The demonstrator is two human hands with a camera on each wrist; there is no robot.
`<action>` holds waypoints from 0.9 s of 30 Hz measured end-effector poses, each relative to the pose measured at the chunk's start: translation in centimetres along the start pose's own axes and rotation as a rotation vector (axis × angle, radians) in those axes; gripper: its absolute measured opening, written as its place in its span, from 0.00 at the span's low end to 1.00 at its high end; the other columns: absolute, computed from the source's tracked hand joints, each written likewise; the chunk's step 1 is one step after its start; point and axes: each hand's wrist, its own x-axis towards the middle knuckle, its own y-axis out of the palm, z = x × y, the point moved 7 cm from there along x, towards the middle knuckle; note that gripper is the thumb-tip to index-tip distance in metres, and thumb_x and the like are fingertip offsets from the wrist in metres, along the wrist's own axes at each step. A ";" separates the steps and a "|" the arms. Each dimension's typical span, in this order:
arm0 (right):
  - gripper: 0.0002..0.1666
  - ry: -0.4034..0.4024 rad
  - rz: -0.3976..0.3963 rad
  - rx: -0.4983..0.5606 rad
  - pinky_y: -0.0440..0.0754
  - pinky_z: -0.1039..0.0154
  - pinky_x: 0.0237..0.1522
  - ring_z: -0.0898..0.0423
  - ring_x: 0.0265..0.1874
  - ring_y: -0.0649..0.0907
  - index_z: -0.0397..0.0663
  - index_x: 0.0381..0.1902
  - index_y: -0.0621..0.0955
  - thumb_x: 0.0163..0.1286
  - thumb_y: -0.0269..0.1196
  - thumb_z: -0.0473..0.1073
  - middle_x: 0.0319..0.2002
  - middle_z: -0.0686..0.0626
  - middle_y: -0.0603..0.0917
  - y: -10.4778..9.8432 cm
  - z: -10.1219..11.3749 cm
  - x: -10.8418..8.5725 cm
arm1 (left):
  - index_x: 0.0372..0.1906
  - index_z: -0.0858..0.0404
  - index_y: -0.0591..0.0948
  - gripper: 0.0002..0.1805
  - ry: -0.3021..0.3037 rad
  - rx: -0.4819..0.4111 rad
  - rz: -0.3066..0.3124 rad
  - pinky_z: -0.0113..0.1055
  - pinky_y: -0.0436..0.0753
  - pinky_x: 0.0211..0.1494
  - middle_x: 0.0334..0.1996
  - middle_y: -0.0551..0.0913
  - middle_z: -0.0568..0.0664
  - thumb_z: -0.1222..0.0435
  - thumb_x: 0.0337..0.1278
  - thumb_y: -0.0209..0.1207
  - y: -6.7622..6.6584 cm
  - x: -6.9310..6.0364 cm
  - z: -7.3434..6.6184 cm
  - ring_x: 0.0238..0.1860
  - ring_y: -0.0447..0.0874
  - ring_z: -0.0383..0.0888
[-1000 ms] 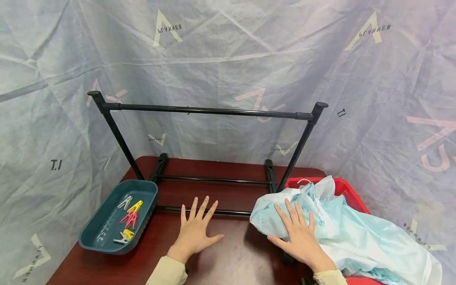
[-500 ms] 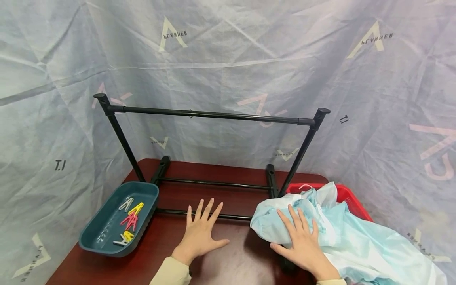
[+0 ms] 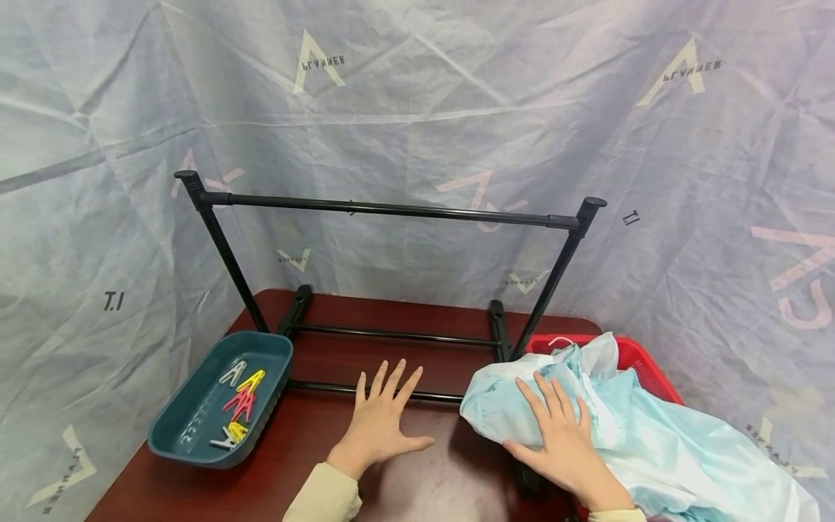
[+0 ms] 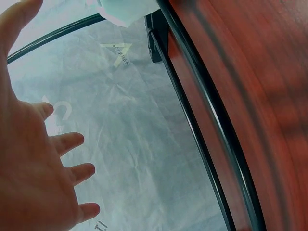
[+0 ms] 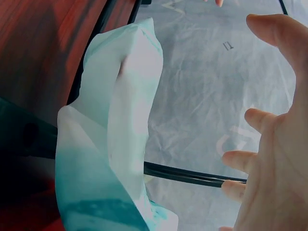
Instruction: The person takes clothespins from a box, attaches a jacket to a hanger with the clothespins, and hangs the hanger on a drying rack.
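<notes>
Backdrop: grey, creased cloth printed with pale letters fills the whole upper half, from 9 o'clock through 12 and round to 3.
Table: dark red and glossy, running from the cloth down to 6 o'clock.
Black rack: stands on the tabletop, its top bar just below 12 o'clock, its two uprights at 10 and 2, its low bars running across the middle.
Light-blue fabric: there it is at 4 o'clock, bunched and rumpled, paler in patches, one thick fold poking out toward the centre.
Red basket: at 4 o'clock too, mostly hidden beneath that heap, its far rim showing.
Teal tray: sits at 8 o'clock, near the rack's left foot.
My right hand: at 5 o'clock, palm down over the fold, fingers spread wide, and the wrist view shows a gap between us.
My left hand: just left of 6 o'clock, above the wood, fingers straight and fanned toward the front low bar, thumb pointing to 3.
Cream sleeve: round my left wrist at 7 o'clock.
Clothespins: white, yellow and pink, scattered along the tray's right side.
White hook: small, curving up at the basket's far rim.
</notes>
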 end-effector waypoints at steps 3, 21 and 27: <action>0.52 -0.005 -0.008 -0.003 0.46 0.26 0.59 0.35 0.71 0.56 0.60 0.75 0.62 0.57 0.70 0.63 0.73 0.42 0.59 -0.1 -0.1 -0.1 | 0.80 0.48 0.54 0.61 0.005 0.007 -0.001 0.69 0.49 0.69 0.78 0.53 0.53 0.28 0.41 0.63 0.1 0.0 -0.2 0.77 0.47 0.60; 0.54 0.022 -0.017 -0.037 0.46 0.26 0.59 0.34 0.70 0.56 0.57 0.75 0.62 0.56 0.71 0.64 0.72 0.38 0.59 -1.7 -2.1 -0.7 | 0.81 0.52 0.50 0.66 0.036 -0.029 0.052 0.67 0.47 0.70 0.78 0.51 0.55 0.29 0.38 0.66 1.4 1.2 -1.5 0.77 0.46 0.58; 0.55 0.013 -0.031 -0.026 0.44 0.25 0.59 0.32 0.69 0.56 0.61 0.77 0.61 0.55 0.72 0.62 0.73 0.37 0.58 -2.2 -2.7 -0.7 | 0.81 0.52 0.49 0.68 0.077 -0.015 0.019 0.67 0.49 0.70 0.78 0.52 0.56 0.29 0.35 0.68 1.2 2.0 -2.3 0.77 0.48 0.58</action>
